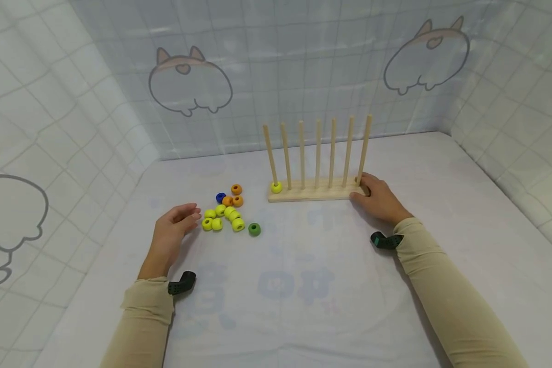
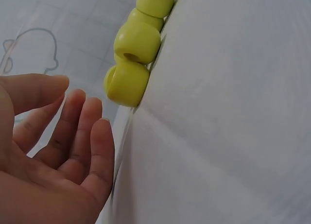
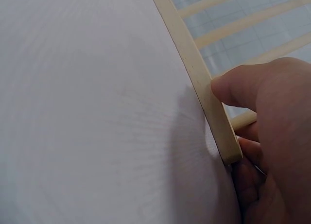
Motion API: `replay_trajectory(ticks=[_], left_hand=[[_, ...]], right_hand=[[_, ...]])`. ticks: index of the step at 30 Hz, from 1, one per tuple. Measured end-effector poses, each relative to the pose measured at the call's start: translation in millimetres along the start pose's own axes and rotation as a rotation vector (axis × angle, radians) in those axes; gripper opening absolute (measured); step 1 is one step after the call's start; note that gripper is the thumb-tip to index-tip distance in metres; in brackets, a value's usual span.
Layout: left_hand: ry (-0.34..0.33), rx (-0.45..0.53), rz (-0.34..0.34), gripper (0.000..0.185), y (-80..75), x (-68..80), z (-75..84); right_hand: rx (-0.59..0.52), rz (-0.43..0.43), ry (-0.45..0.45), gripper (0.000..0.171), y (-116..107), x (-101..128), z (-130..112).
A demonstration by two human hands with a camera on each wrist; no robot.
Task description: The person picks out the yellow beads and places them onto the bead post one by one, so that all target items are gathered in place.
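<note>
A wooden peg rack [image 1: 313, 192] with several upright pegs stands toward the back of the table. One yellow bead [image 1: 276, 187] sits at the foot of its leftmost peg. My right hand [image 1: 378, 198] grips the right end of the rack's base; in the right wrist view the thumb [image 3: 238, 88] presses the front edge and other fingers go round the end. Just left of a group of loose yellow beads [image 1: 217, 224], my left hand [image 1: 172, 230] holds nothing. Its fingers are slightly bent, apart from the nearest yellow bead [image 2: 129, 83] in the left wrist view.
Behind the yellow beads lie several orange beads [image 1: 236, 189] and a blue bead [image 1: 221, 198]. A green bead [image 1: 254, 229] lies to their right, nearer me. White cloth covers the table [image 1: 303, 317]; printed curtains [image 1: 276, 66] close off the back and sides.
</note>
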State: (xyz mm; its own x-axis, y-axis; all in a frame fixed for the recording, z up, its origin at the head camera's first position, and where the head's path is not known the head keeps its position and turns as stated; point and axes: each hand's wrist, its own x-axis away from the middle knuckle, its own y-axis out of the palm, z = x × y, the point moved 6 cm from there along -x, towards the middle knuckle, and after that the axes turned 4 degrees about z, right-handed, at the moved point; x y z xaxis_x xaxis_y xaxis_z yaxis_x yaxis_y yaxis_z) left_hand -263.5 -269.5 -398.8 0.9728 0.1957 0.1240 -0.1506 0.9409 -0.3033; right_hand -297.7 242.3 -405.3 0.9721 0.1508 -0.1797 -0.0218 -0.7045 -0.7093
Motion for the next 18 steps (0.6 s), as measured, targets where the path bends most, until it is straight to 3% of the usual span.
replay_trajectory(ticks=[11,18], left_hand=[[0.139,-0.265,-0.059,0.046,-5.0,3.9,-2.9],[0.173,-0.312,-0.083,0.046,-8.3,1.5,-5.5]], right_hand=[[-0.004,-0.013,0.005,0.049,2.2,0.4,0.3],[0.011,-0.006,0.016,0.051,0.8,1.6,-1.2]])
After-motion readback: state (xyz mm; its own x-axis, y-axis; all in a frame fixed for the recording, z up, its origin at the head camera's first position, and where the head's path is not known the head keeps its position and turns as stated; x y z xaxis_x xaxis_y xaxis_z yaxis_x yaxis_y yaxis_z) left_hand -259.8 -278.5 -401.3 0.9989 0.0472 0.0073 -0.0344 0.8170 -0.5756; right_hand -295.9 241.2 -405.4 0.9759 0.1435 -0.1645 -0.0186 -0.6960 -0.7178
